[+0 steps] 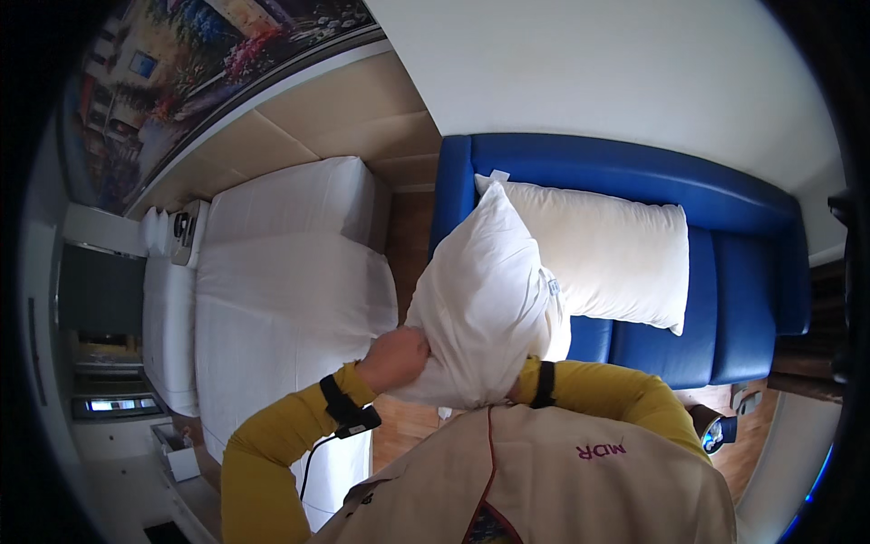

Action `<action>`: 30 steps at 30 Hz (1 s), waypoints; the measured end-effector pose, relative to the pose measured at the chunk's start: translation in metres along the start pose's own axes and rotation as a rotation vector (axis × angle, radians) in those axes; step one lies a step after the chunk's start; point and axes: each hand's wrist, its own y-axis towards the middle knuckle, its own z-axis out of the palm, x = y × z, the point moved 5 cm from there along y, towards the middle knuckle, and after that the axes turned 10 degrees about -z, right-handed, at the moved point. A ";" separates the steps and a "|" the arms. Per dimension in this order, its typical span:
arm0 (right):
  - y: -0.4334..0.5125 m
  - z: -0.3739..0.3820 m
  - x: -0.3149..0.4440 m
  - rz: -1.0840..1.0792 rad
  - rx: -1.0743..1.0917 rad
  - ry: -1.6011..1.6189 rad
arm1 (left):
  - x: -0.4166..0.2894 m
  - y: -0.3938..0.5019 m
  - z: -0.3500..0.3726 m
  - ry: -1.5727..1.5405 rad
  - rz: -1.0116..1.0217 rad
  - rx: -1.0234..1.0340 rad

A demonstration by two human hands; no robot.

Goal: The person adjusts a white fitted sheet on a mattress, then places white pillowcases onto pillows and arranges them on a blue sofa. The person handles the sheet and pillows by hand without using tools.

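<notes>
A pillow partly covered by a white pillowcase (476, 285) is held upright against my front, one pointed corner at the top. On its left side, my left hand (397, 357) is closed on a fold of the cloth. My right hand (522, 384) is at the lower right of the pillow, mostly hidden by cloth and my sleeve, so its fingers cannot be made out. A small tag shows at the pillow's right side. Behind it, a second, uncased white pillow (612, 251) lies on a blue sofa (666, 347).
To the left stands a bed with white sheets (265, 285) and a padded beige headboard (340, 115). A bedside unit (187, 234) holds a telephone-like object. A large painting (204, 81) hangs above. At lower right, a bin (710, 428) stands on the wooden floor (401, 428).
</notes>
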 end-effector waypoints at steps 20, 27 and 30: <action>-0.083 -0.126 -0.119 0.746 -0.649 0.007 | 0.026 -0.085 -0.033 -0.242 -0.090 -0.257; -0.030 -0.080 -0.095 0.789 -0.718 0.759 | 0.020 -0.123 -0.018 -0.125 -0.076 0.003; -0.067 -0.074 -0.033 0.751 -0.957 0.743 | 0.021 -0.150 -0.022 -0.203 0.010 0.031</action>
